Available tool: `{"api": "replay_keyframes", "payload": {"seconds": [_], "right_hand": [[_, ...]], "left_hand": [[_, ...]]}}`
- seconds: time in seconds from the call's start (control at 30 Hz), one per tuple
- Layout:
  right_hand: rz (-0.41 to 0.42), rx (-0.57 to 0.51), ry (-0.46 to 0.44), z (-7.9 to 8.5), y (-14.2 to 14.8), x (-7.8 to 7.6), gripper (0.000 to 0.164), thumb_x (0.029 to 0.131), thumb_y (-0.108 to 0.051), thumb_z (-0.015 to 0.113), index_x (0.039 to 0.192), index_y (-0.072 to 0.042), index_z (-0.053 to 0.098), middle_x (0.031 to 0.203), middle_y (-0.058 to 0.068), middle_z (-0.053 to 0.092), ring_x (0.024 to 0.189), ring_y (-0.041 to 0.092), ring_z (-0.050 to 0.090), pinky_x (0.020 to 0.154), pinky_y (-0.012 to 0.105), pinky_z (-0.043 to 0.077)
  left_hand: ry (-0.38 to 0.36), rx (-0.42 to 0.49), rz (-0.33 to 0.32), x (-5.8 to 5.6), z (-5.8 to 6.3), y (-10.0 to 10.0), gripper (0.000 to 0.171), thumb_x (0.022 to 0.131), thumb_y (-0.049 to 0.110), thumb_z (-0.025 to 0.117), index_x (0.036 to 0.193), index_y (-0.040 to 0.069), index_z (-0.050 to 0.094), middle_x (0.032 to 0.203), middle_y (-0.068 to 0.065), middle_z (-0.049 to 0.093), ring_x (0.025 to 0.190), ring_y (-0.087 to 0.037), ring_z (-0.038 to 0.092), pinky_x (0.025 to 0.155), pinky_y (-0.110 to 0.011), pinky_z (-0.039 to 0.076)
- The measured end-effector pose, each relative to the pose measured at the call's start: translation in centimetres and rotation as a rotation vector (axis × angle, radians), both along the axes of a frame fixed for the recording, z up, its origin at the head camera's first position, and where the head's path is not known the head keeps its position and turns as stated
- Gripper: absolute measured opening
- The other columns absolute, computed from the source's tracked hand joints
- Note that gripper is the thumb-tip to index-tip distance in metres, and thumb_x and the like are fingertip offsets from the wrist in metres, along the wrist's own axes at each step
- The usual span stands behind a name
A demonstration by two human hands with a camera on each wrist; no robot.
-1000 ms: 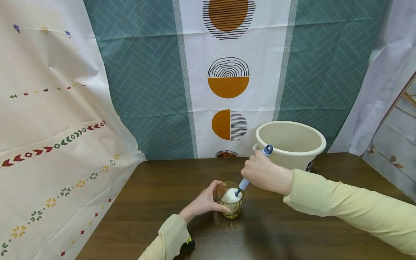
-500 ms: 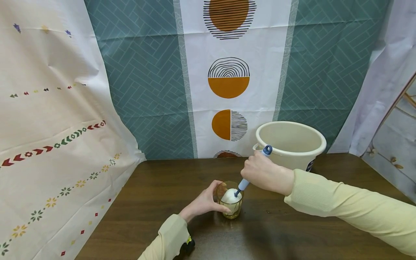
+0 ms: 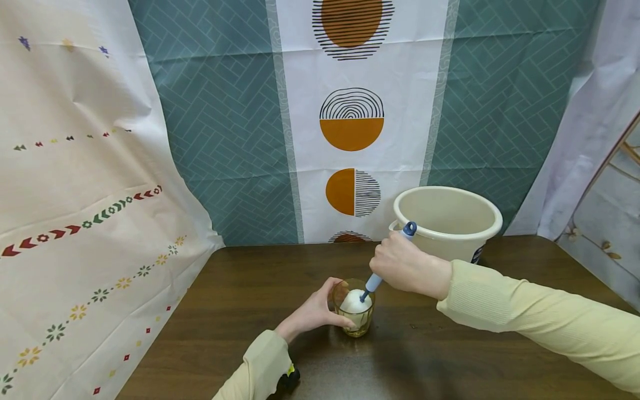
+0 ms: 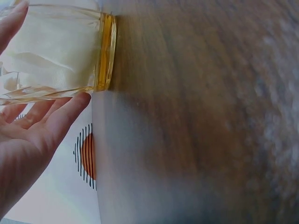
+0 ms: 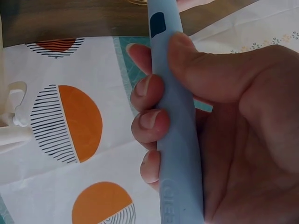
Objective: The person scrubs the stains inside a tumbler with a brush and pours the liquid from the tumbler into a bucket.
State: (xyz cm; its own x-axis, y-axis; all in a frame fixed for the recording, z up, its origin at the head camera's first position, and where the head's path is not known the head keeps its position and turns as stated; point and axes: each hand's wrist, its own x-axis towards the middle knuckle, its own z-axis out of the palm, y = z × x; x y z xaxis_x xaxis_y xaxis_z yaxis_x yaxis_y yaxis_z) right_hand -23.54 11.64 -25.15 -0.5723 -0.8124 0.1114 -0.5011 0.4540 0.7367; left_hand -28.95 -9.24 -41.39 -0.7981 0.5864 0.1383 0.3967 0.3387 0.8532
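A clear amber drinking glass [image 3: 364, 321] stands upright on the table, with my left hand [image 3: 316, 312] gripping it from the left. In the left wrist view the thumb and fingers lie on opposite sides of the glass [image 4: 105, 56]. Inside the glass sits the rounded white head [image 3: 353, 303] of a sponge cup brush. My right hand [image 3: 409, 265] grips its light blue handle [image 3: 373, 282], which slants up to the right and ends in a dark blue loop. The right wrist view shows fingers curled round the handle [image 5: 175, 116], thumb along it.
A large off-white bucket [image 3: 457, 244] stands at the table's back right, just behind the right hand. The brown wooden table [image 3: 240, 294] reaches to a patterned cloth backdrop [image 3: 230, 139]. A cream patterned cloth [image 3: 120, 266] borders the left side.
The brush handle's loop end and neck have shifted slightly left. The left hand and glass stay in place.
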Motion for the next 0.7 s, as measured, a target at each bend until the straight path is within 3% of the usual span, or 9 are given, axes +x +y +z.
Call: {"api": "replay_keyframes", "payload": {"seconds": [0.7], "right_hand": [[-0.06,-0.042,-0.046,-0.42,0.3,-0.28,0.017,0.067,-0.015,0.068,0.057,-0.013,0.055,0.051,0.0,0.047,0.046,0.017,0.043,0.046,0.029,0.034]], "left_hand": [[0.003,-0.021,0.021,0.04,0.0,0.04,0.074,0.067,0.03,0.081,0.125,0.016,0.037,0.116,0.004,0.046,0.106,-0.015,0.045,0.086,-0.04,0.036]]}}
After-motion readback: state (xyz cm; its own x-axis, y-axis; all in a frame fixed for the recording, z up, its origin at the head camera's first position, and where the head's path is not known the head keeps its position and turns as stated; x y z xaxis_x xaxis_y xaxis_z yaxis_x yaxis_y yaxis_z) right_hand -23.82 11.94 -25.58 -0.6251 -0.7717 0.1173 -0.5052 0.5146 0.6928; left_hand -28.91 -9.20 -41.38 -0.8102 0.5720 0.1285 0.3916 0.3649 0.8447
